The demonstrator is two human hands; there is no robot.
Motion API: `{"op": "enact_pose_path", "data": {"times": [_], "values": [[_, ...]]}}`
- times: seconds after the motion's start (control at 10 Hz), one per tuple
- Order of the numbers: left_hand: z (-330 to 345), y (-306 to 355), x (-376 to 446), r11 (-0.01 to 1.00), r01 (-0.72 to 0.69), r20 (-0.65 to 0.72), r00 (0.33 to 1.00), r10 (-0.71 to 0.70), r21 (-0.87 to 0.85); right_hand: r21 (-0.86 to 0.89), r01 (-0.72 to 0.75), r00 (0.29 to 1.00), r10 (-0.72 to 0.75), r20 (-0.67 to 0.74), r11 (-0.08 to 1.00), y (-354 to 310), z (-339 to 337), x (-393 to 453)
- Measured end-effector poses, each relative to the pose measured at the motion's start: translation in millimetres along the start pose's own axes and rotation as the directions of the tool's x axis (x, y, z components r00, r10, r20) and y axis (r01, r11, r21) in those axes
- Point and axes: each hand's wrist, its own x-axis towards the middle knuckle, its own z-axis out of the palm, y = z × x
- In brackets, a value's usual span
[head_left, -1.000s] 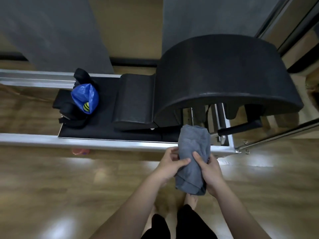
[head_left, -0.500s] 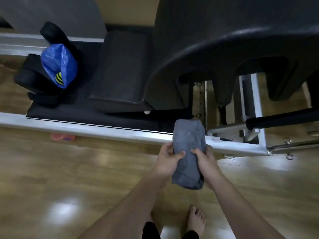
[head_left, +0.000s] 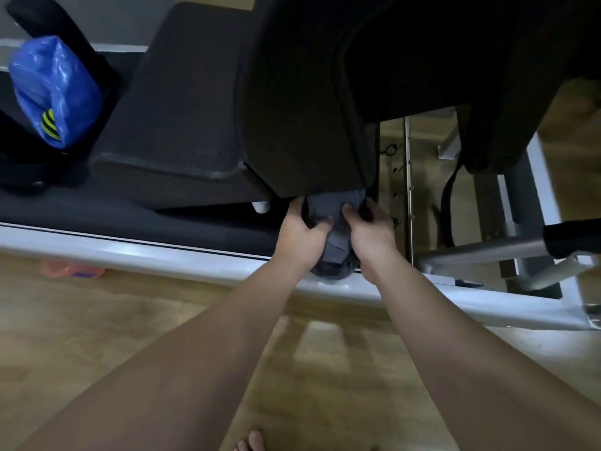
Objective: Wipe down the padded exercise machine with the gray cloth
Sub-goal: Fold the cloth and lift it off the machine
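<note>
The folded gray cloth is held between both hands over the machine's silver side rail. My left hand grips its left side and my right hand grips its right side. The cloth's top end is tucked under the lower edge of the large black padded arc, which hides it. The black padded box sits to the left of the arc on the dark carriage.
A blue plastic bag lies on the black headrest at the far left. A metal frame with a black foot bar stands to the right. An orange object lies under the rail. Wooden floor and my bare toes are below.
The view has closed in on the machine. Both hands have carried the cloth forward from in front of the rail to the arc's lower edge.
</note>
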Motion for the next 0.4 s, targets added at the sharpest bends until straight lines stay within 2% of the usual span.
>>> {"op": "enact_pose_path", "data": {"times": [0.1,0.2,0.4], "values": [[2.8,-9.0,5.9,0.959,-0.118,-0.044,0.99,0.133,0.258,-0.047,0.045,0.997,-0.043,0.057,0.998,8.8,6.8,3.4],[8.4,-8.0,0.5,0.77,-0.202,-0.071,0.95,0.305,0.605,-0.071,0.093,0.994,-0.089,0.059,0.993,10.5,7.8,2.9],[-3.9,4.1,2.0,0.833,-0.175,0.039,0.982,0.182,0.525,-0.255,0.162,0.981,-0.126,0.151,0.953,-13.3,3.5,-12.3]]}}
